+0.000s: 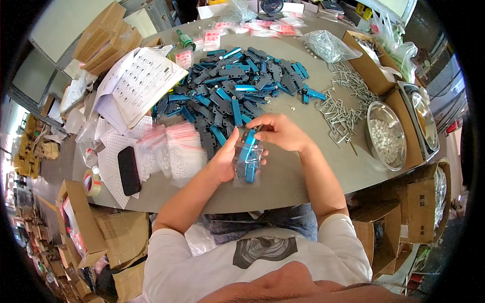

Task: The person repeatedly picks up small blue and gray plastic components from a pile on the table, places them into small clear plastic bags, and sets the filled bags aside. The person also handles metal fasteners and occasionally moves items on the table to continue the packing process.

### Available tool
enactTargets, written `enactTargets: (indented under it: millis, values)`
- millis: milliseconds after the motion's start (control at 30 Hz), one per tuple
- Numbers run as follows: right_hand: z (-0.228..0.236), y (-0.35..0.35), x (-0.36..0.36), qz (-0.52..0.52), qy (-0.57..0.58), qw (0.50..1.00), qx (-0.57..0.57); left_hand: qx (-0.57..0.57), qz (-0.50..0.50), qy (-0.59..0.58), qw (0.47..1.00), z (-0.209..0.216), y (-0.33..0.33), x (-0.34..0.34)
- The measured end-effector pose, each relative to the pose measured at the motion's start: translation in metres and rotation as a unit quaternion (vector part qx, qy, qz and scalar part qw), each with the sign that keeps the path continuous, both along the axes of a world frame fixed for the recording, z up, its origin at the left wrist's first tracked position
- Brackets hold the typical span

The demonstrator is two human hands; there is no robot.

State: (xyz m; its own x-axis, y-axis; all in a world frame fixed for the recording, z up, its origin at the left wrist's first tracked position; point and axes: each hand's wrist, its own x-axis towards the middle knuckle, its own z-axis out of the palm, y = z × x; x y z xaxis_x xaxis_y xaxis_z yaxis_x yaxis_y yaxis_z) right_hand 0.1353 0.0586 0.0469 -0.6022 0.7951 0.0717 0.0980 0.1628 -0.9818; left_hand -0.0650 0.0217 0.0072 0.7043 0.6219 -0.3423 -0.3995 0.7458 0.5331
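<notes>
Near the front edge of the table, my left hand (226, 159) is closed round a small clear plastic bag (239, 178). Inside the bag's film lie narrow blue rectangular parts (250, 172). My right hand (283, 133) has thumb and finger pinched at the bag's upper end, on the top of a blue part (248, 144). Part of that grip is hidden by the fingers. Just beyond both hands spreads a large heap of blue and dark grey rectangular parts (233, 73).
Left of my arms lie small zip bags (186, 146), a black phone (129, 170), printed sheets (146, 83) and a tape roll (92, 183). To the right are bent metal rods (348, 96) and a steel bowl (373, 146) of white pieces. Cardboard boxes (422, 202) flank the table.
</notes>
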Motion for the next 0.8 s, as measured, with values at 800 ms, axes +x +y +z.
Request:
enactTargets:
  millis: [800]
  values:
    - [0.022,-0.016,-0.001,-0.068,-0.185,0.919,0.341,0.419,0.146,0.216,0.870,-0.003,-0.009,0.003]
